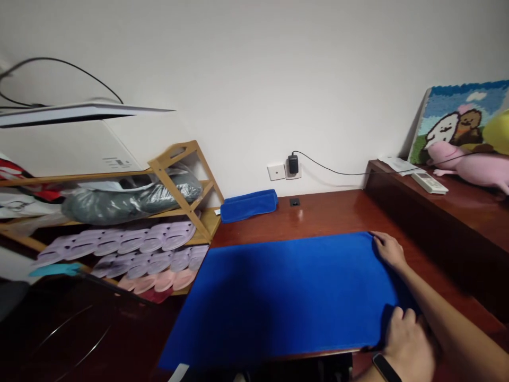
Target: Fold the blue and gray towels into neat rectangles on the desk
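Note:
A large blue cloth (294,297) lies spread flat on the reddish-brown wooden table (318,212), with a white tag at its near left corner. At its far right corner my right hand (389,250) pinches the edge between thumb and fingers. My left hand (409,339), with a dark band on the wrist, is closed at the near right corner; its fingertips are partly hidden. A folded blue cloth (249,206) rests near the wall, apart from the spread one.
On the left, a wooden rack (207,217) holds slippers (151,239) and bagged items. A black plug (293,164) sits in the wall socket. The raised ledge (469,212) at right bears a white remote (429,183), a pink plush toy (473,167) and a fuzzy picture (457,122).

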### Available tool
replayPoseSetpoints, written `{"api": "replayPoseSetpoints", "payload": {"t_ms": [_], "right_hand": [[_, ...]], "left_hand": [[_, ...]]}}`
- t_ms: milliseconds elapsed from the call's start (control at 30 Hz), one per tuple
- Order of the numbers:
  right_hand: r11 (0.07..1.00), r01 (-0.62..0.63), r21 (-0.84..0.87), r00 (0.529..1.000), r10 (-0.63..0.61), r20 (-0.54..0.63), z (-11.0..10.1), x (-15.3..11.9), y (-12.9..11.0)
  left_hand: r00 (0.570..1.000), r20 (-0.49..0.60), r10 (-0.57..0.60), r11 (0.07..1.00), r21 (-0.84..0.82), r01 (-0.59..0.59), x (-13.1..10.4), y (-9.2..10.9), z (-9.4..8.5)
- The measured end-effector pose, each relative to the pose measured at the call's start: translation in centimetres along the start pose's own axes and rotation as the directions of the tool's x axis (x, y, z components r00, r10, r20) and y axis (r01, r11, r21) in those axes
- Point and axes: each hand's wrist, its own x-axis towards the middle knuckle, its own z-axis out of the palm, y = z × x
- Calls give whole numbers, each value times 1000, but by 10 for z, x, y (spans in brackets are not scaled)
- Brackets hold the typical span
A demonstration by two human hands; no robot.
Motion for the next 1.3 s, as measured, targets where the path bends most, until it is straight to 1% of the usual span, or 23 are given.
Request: {"api": "replayPoseSetpoints", "payload": {"t_ms": [67, 133, 200, 233, 300, 400, 467, 533, 600, 700, 767, 800, 867, 900, 933, 1000, 1067, 1100, 1167, 1200, 1267, 1300], "right_hand": [[995, -44, 87, 999, 46, -23, -3, 6, -3], [990, -78, 121, 996, 81, -23, -6, 12, -4], [988, -99, 115, 994, 103, -29, -12, 17, -5], [987, -113, 118, 992, 118, -38, -15, 19, -6], [982, -135, 131, 988, 144, -56, -23, 24, -6], [981, -141, 130, 988, 148, -44, -35, 29, -11], [984, -126, 122, 991, 130, -19, -41, 32, -20], [985, -80, 150, 997, 80, 5, -46, 35, -36], [979, -13, 203, 1000, 7, 28, -47, 36, -60], [958, 82, 275, 991, -108, 79, -45, 35, -112], [947, 142, 287, 975, -183, 124, -40, 33, -157], [943, 179, 280, 963, -226, 147, -36, 31, -182], [924, 279, 261, 925, -331, 185, -28, 24, -236], [905, 339, 256, 898, -393, 199, -23, 20, -264], [879, 401, 258, 865, -456, 210, -16, 15, -293], [813, 515, 272, 785, -575, 231, 0, 4, -351], [740, 620, 260, 690, -672, 269, 23, -9, -407], [702, 673, 234, 636, -710, 302, 37, -16, -433], [623, 762, 176, 527, -755, 390, 69, -33, -478], [585, 795, 159, 475, -764, 436, 87, -42, -496], [523, 837, 164, 380, -769, 515, 122, -60, -523], [500, 848, 175, 340, -767, 544, 139, -68, -531]], "left_hand": [[998, -54, -39, 999, -6, 39, 1, 2, 12], [986, -128, -105, 994, -8, 105, 0, 3, 22], [970, -187, -156, 988, -13, 156, -1, 4, 25], [964, -212, -159, 987, -14, 160, -2, 4, 23], [958, -255, -131, 991, 0, 136, -4, 6, 13], [939, -319, -129, 990, 17, 142, -9, 6, -9], [915, -354, -195, 979, -18, 202, -15, 4, -26], [868, -384, -316, 948, -106, 298, -26, -1, -44], [799, -388, -460, 887, -246, 391, -41, -10, -64], [670, -364, -647, 748, -473, 466, -76, -30, -100], [576, -361, -733, 662, -575, 481, -106, -45, -126], [522, -376, -766, 629, -610, 482, -123, -52, -139], [415, -428, -803, 591, -663, 460, -159, -64, -166], [360, -460, -812, 582, -683, 442, -177, -70, -179], [306, -490, -816, 578, -697, 425, -196, -75, -192], [200, -541, -817, 571, -708, 416, -234, -84, -214], [79, -580, -811, 548, -705, 450, -271, -94, -230], [19, -591, -806, 526, -702, 480, -290, -98, -234], [-79, -587, -806, 454, -698, 553, -328, -109, -236], [-114, -575, -810, 409, -693, 593, -346, -115, -234], [-164, -553, -817, 314, -665, 678, -380, -125, -225], [-178, -550, -816, 272, -637, 721, -395, -131, -219]]}}
